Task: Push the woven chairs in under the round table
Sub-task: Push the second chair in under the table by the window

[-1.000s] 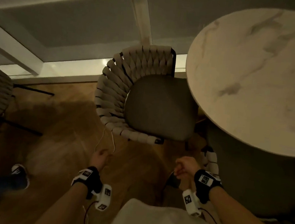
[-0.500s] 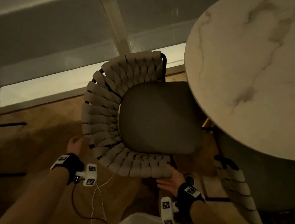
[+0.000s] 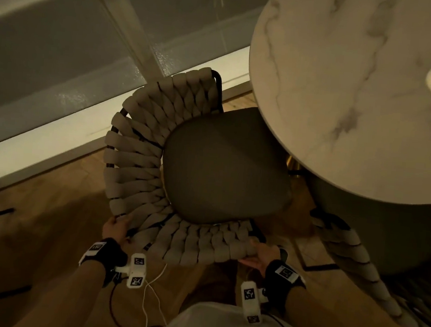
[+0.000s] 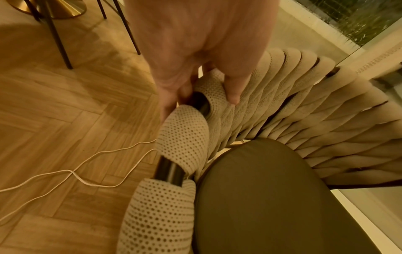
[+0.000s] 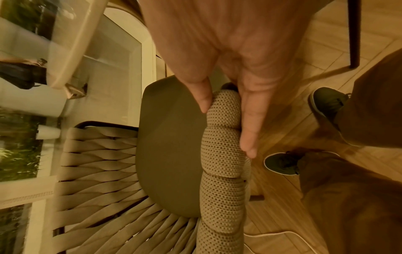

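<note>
both hands, left (image 3: 115, 229) and right (image 3: 262, 253), now grip the woven chair (image 3: 155, 179) rim, earlier only touched by the right.

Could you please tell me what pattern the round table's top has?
The round table has a pale top with grey marble veining; the head view shows it best.

Flooring: wood parquet (image 3: 56, 217), herringbone pattern, warm brown, dimly lit. Perimeter: pale raised sill (image 3: 41, 148) along the floor edge, below large glazed panels (image 3: 49, 52) divided by a pale upright frame post (image 3: 132, 25); green foliage (image 4: 369, 18) visible through the glass. Loose item: thin white cable (image 4: 71, 171) lying in loops on the parquet. Lighting: low, yellowish.
</note>
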`<action>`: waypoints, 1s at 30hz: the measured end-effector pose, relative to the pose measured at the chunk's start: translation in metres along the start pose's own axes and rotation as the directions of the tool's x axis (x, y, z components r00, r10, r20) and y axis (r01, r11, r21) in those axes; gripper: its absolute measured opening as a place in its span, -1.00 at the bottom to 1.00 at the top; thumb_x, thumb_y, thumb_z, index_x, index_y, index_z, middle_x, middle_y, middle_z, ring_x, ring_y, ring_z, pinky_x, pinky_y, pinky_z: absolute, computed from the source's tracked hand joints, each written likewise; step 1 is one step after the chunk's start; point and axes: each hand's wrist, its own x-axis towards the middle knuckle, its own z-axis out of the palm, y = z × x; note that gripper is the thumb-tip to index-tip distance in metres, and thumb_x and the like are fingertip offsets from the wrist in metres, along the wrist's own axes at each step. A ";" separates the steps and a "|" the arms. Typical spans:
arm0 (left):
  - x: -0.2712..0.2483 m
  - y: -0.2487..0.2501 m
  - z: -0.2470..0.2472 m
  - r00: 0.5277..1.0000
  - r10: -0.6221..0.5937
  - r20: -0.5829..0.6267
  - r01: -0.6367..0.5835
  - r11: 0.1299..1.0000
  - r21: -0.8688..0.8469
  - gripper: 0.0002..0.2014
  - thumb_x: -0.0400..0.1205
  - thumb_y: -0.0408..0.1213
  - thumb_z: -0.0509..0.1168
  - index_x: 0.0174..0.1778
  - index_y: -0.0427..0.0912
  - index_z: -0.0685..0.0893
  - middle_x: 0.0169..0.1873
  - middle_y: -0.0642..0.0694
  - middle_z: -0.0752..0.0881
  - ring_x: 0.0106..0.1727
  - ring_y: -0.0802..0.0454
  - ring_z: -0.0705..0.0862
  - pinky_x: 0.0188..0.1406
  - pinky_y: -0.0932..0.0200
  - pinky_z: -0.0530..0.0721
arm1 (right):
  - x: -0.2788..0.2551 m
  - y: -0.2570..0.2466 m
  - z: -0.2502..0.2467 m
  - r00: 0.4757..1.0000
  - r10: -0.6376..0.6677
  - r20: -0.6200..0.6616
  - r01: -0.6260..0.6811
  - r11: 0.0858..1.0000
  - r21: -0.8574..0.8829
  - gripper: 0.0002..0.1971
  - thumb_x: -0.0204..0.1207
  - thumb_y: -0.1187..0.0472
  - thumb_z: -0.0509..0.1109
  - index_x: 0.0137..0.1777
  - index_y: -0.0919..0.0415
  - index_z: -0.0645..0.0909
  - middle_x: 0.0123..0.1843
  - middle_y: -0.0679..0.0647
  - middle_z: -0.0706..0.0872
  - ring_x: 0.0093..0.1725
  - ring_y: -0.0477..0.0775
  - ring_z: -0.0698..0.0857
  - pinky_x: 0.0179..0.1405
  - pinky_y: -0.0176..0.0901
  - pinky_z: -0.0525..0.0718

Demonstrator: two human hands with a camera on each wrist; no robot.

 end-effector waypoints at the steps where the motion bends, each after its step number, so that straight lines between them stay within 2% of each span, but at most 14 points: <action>1: -0.002 0.000 0.001 1.000 0.003 0.000 -0.003 1.000 -0.001 -0.39 0.56 -0.09 0.42 0.53 -0.12 0.47 0.39 -0.26 0.63 0.25 -0.38 0.68 0.17 -0.38 0.69 | 0.000 -0.001 0.000 1.000 -0.004 -0.008 0.004 1.000 -0.003 -0.81 0.61 0.31 0.31 0.18 0.33 0.50 0.11 0.39 0.62 0.01 0.48 0.69 -0.44 0.20 0.80; 5: -0.013 0.003 0.014 1.000 0.025 0.011 -0.025 0.999 -0.047 -0.47 0.60 -0.16 0.39 0.50 -0.16 0.51 0.36 -0.27 0.66 0.25 -0.38 0.68 0.14 -0.25 0.69 | 0.007 -0.018 -0.006 0.997 -0.055 -0.047 0.054 0.998 -0.015 -0.74 0.61 0.28 0.30 0.27 0.31 0.51 0.16 0.35 0.63 -0.05 0.42 0.71 -0.46 0.14 0.80; 7: -0.021 0.003 0.027 1.000 0.022 0.016 -0.021 0.998 -0.057 -0.51 0.64 -0.23 0.34 0.51 -0.21 0.49 0.31 -0.26 0.65 0.29 -0.38 0.66 0.12 -0.17 0.67 | 0.013 -0.033 -0.011 0.995 -0.093 -0.046 0.088 0.992 -0.085 -0.71 0.61 0.26 0.27 0.28 0.38 0.52 0.18 0.42 0.66 -0.07 0.36 0.74 -0.31 0.12 0.82; 9: -0.031 0.005 0.039 0.999 0.027 0.028 -0.025 0.996 -0.080 -0.53 0.67 -0.26 0.32 0.51 -0.24 0.48 0.26 -0.29 0.65 0.29 -0.37 0.66 0.06 -0.13 0.66 | 0.015 -0.049 -0.017 0.992 -0.115 -0.049 0.106 0.981 -0.165 -0.83 0.60 0.25 0.27 0.05 0.37 0.57 0.18 0.46 0.68 -0.13 0.32 0.75 -0.13 0.19 0.82; 10: -0.034 0.007 0.043 0.999 0.027 0.035 -0.023 0.996 -0.089 -0.53 0.66 -0.25 0.32 0.51 -0.23 0.49 0.23 -0.28 0.66 0.27 -0.37 0.67 0.00 -0.12 0.67 | 0.011 -0.057 -0.017 0.991 -0.120 -0.057 0.107 0.976 -0.187 -0.87 0.59 0.25 0.27 -0.10 0.33 0.55 0.16 0.48 0.69 -0.16 0.31 0.75 -0.11 0.21 0.82; 13: -0.029 0.007 0.053 0.999 0.018 0.044 -0.014 0.997 -0.077 -0.51 0.62 -0.17 0.36 0.47 -0.17 0.51 0.22 -0.26 0.68 0.21 -0.37 0.69 -0.12 -0.13 0.72 | 0.006 -0.078 -0.020 0.992 -0.098 -0.086 0.085 0.987 -0.139 -0.82 0.62 0.32 0.26 -0.24 0.28 0.45 -0.12 0.43 0.64 -0.26 0.36 0.68 -0.43 0.30 0.76; 16: -0.020 0.009 0.062 0.998 0.024 0.057 -0.020 0.997 -0.077 -0.43 0.54 -0.09 0.41 0.47 -0.15 0.51 0.26 -0.22 0.68 0.22 -0.36 0.69 0.06 -0.23 0.72 | 0.009 -0.096 -0.025 0.988 -0.069 -0.141 0.057 0.995 -0.084 -0.90 0.63 0.33 0.25 -0.11 0.35 0.42 -0.18 0.39 0.56 -0.28 0.42 0.63 -0.61 0.32 0.68; 17: -0.020 0.009 0.066 0.997 0.025 0.075 -0.019 0.997 -0.077 -0.41 0.50 -0.07 0.42 0.46 -0.14 0.53 0.28 -0.23 0.69 0.21 -0.36 0.70 0.05 -0.23 0.72 | 0.009 -0.100 -0.026 0.988 -0.068 -0.139 0.058 0.995 -0.078 -0.93 0.63 0.32 0.24 0.00 0.33 0.42 -0.13 0.40 0.58 -0.24 0.43 0.64 -0.55 0.33 0.71; 19: -0.023 0.009 0.072 0.996 0.016 0.086 -0.007 0.994 -0.112 -0.49 0.54 -0.11 0.40 0.42 -0.11 0.56 0.21 -0.22 0.71 0.12 -0.33 0.72 0.00 -0.22 0.75 | 0.018 -0.108 -0.032 0.982 -0.091 -0.165 0.081 0.995 -0.066 -0.72 0.59 0.29 0.26 0.27 0.32 0.44 0.10 0.48 0.62 -0.13 0.48 0.70 -0.30 0.41 0.77; 21: -0.033 0.009 0.077 0.994 0.014 0.104 0.001 0.989 -0.148 -0.54 0.61 -0.17 0.36 0.45 -0.09 0.54 0.17 -0.22 0.71 0.09 -0.31 0.73 -0.09 -0.16 0.76 | 0.020 -0.111 -0.034 0.983 -0.109 -0.144 0.097 0.991 -0.092 -0.62 0.56 0.26 0.26 0.37 0.35 0.44 0.26 0.49 0.62 -0.05 0.48 0.72 -0.13 0.41 0.77; 23: -0.042 0.010 0.076 0.986 0.021 0.166 0.002 0.990 -0.139 -0.56 0.64 -0.21 0.35 0.45 -0.14 0.54 0.19 -0.24 0.71 0.11 -0.31 0.72 -0.15 -0.10 0.75 | 0.024 -0.110 -0.037 0.984 -0.094 -0.152 0.089 0.995 -0.039 -0.60 0.57 0.23 0.25 0.38 0.34 0.44 0.28 0.47 0.60 -0.02 0.50 0.72 -0.21 0.35 0.78; 26: -0.030 0.025 0.064 0.973 -0.009 0.229 0.016 1.000 -0.027 -0.58 0.63 -0.27 0.36 0.41 -0.28 0.57 0.24 -0.29 0.68 0.21 -0.34 0.67 -0.25 -0.05 0.71 | 0.031 -0.103 -0.038 0.980 -0.107 -0.169 0.093 0.992 -0.089 -0.56 0.55 0.18 0.33 0.39 0.33 0.43 0.22 0.47 0.63 -0.09 0.48 0.76 -0.40 0.18 0.78; 28: -0.011 0.047 0.054 0.983 0.012 0.181 -0.023 0.998 0.060 -0.51 0.61 -0.25 0.37 0.44 -0.37 0.54 0.35 -0.34 0.63 0.34 -0.37 0.61 -0.26 -0.06 0.66 | 0.025 -0.097 -0.034 0.974 -0.158 -0.163 0.127 0.974 -0.186 -0.54 0.52 0.13 0.39 0.34 0.37 0.43 0.05 0.43 0.68 -0.17 0.42 0.78 -0.31 0.22 0.81; 30: 0.005 0.077 0.048 0.985 0.109 0.137 -0.123 0.987 0.101 -0.35 0.56 -0.17 0.42 0.55 -0.30 0.42 0.46 -0.34 0.56 0.40 -0.38 0.58 -0.06 -0.13 0.68 | 0.022 -0.093 -0.032 0.965 -0.202 -0.168 0.150 0.949 -0.276 -0.58 0.47 0.16 0.47 0.19 0.41 0.49 -0.14 0.35 0.69 -0.25 0.34 0.75 -0.14 0.28 0.79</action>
